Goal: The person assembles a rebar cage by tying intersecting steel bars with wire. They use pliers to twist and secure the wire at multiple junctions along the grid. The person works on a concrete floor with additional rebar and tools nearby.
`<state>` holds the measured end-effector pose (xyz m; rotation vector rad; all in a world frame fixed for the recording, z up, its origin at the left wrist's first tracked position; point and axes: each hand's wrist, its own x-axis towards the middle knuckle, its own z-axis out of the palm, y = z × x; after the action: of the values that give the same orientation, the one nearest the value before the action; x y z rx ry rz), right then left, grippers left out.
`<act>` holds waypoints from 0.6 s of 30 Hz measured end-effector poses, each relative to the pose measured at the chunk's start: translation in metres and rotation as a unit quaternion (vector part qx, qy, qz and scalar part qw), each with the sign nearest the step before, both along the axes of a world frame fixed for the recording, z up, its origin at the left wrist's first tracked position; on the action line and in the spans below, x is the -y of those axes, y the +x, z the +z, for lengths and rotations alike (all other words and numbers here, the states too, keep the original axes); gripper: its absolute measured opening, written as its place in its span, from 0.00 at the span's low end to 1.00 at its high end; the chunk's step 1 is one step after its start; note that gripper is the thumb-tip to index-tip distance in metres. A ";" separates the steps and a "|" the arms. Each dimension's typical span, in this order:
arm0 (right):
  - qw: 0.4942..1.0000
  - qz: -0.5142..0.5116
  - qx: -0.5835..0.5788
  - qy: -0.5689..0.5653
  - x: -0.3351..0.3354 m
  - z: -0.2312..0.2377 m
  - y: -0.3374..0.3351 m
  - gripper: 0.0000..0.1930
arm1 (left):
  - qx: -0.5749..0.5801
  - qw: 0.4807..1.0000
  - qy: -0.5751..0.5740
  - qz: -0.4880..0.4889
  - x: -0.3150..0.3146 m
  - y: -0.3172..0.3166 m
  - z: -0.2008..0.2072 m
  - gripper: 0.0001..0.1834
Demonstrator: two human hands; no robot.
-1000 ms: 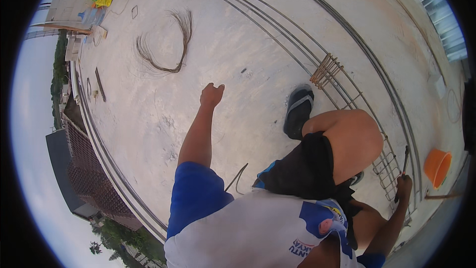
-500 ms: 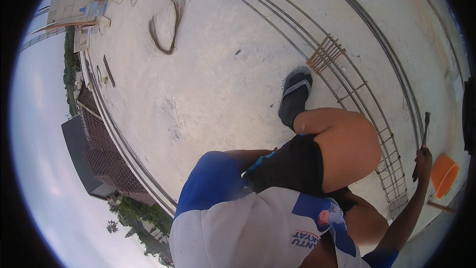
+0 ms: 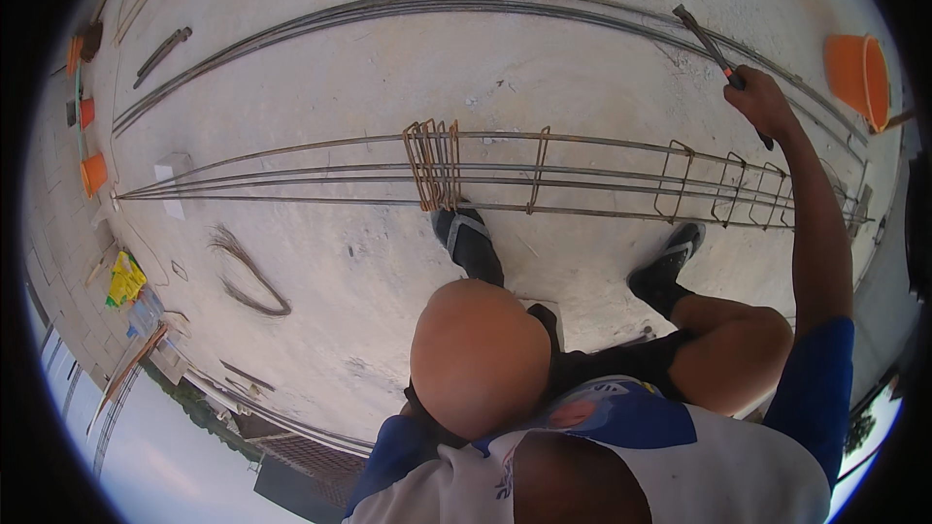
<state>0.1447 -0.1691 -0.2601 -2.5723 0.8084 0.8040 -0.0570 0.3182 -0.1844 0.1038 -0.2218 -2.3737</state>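
My right hand (image 3: 762,102) is closed around the black-and-red grip of a hand tool with a dark metal shaft and a small head (image 3: 701,37). It holds the tool over several long steel bars (image 3: 485,2) lying on the floor. My left hand is out of sight; the left sleeve shows beside my raised knee. Before my feet stretches a rebar cage (image 3: 602,175) of long bars with square stirrups. Several rusty stirrups (image 3: 432,167) are bunched together near its middle, others are spaced out toward the right. My sandalled feet stand close to the cage's near side.
A bent bundle of thin tie wire (image 3: 254,277) lies on the concrete floor at left. An orange bucket (image 3: 856,78) stands at far right, smaller orange containers (image 3: 94,175) at far left. A pale block (image 3: 173,184) sits by the cage's left end. A yellow bag (image 3: 126,279) lies near the floor's edge.
My view has turned to the right, so the cage now runs across in front of me. My right hand, still holding the tool, reaches out over the bars. My left hand has gone from sight.
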 end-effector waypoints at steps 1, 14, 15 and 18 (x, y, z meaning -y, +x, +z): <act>1.000 0.003 0.002 -0.011 0.002 -0.003 -0.006 0.19 | 0.045 0.998 0.052 -0.014 -0.025 0.015 -0.019 0.39; 0.988 -0.130 -0.048 -0.070 -0.054 0.030 -0.078 0.18 | 0.465 0.761 0.452 0.008 -0.236 0.126 -0.162 0.35; 0.988 -0.123 -0.049 -0.076 -0.065 0.042 -0.080 0.18 | 0.472 0.762 0.444 0.013 -0.240 0.127 -0.165 0.35; 0.985 -0.141 -0.045 -0.088 -0.105 0.082 -0.091 0.17 | 0.497 0.766 0.408 0.025 -0.254 0.130 -0.169 0.34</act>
<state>0.0535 -0.0642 -0.1780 -2.5009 1.2901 0.7946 0.0735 0.5719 -0.3535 1.7539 0.3511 -1.9481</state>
